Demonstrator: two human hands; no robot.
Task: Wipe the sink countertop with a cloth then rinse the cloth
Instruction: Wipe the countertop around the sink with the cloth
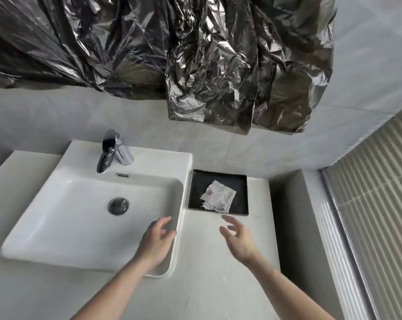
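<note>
Hanging over the wall, crinkled foil hides the mirror and plays no part. Below it the counter is not yet wiped. The sink has its tap off. Beside it a black tray holds the folded cloth. Both hands are empty with fingers loosely spread: left hand over the sink's corner, right hand near the tray. A snatch at the cloth's edge could drag the light tray along.
</note>
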